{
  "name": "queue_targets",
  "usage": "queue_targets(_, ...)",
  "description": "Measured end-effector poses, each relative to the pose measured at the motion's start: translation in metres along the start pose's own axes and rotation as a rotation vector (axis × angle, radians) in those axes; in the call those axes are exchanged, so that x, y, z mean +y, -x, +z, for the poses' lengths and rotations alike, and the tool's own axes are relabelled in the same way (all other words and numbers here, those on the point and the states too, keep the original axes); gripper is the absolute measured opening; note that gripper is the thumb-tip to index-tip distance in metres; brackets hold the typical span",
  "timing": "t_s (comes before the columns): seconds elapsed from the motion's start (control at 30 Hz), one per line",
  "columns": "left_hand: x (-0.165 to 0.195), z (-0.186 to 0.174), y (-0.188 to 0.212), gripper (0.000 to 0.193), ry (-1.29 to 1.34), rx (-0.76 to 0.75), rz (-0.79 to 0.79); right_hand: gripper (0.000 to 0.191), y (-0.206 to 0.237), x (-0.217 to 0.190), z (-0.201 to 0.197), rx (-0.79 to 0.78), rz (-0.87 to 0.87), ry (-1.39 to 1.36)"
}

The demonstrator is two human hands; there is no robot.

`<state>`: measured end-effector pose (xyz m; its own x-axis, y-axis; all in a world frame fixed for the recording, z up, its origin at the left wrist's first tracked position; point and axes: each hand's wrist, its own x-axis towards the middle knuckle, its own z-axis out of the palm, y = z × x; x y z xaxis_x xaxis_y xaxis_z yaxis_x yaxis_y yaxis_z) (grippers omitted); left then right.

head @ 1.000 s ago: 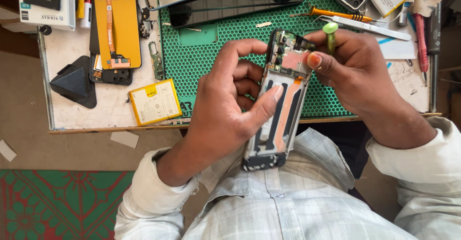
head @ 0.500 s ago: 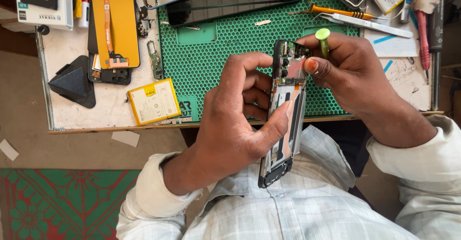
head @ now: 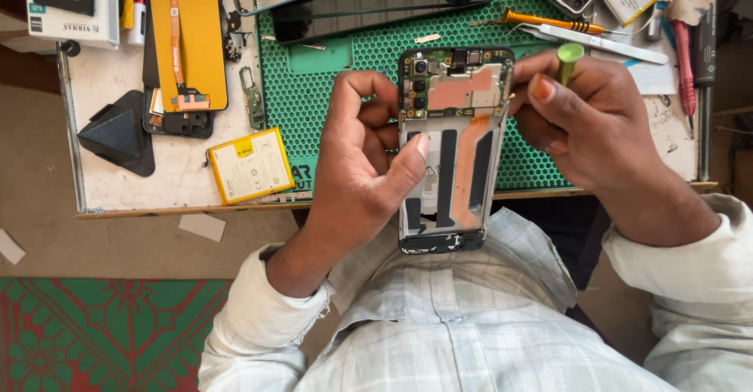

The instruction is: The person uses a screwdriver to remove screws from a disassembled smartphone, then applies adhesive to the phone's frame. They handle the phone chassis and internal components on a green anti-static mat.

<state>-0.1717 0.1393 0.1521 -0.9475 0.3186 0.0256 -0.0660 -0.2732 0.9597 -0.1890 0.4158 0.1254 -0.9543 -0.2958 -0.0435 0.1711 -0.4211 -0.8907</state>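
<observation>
An opened phone body [head: 453,147] with its back cover off shows a circuit board, camera modules and an orange flex strip. My left hand [head: 362,171] grips its left side, thumb pressed on the inner frame. My right hand [head: 590,121] holds a small tool with a green handle [head: 569,56] at the phone's upper right corner, fingers touching the edge. The phone is held flat above the bench edge, facing the camera.
A green perforated work mat [head: 314,86] covers the bench. A yellow battery [head: 251,166], an orange-backed screen part [head: 188,35], a black triangular pick [head: 119,137], a dark phone panel [head: 369,0], an orange screwdriver [head: 549,21], tweezers [head: 600,43] and red-handled tools [head: 682,54] lie around.
The phone has turned from tilted on its side to flat and face-on. My left thumb shifted onto the inner frame; my right hand stays at the top right corner.
</observation>
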Motion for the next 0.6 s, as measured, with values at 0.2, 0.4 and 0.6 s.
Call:
queue_targets(0.2, 0.004, 0.006, 0.001, 0.041, -0.021, 0.003, 0.006, 0.034, 0.007, -0.003, 0.005, -0.077, -0.117, 0.386)
queue_targets(0.4, 0.022, -0.014, -0.034, 0.038, -0.448, -0.033, -0.095, 0.018, 0.000, -0.024, -0.008, 0.025, -0.271, 1.399)
queue_targets(0.6, 0.007, -0.044, -0.082, 0.032, -0.962, -0.197, 0.128, 0.029, 0.001, -0.043, -0.022, 0.022, -0.400, 1.908)
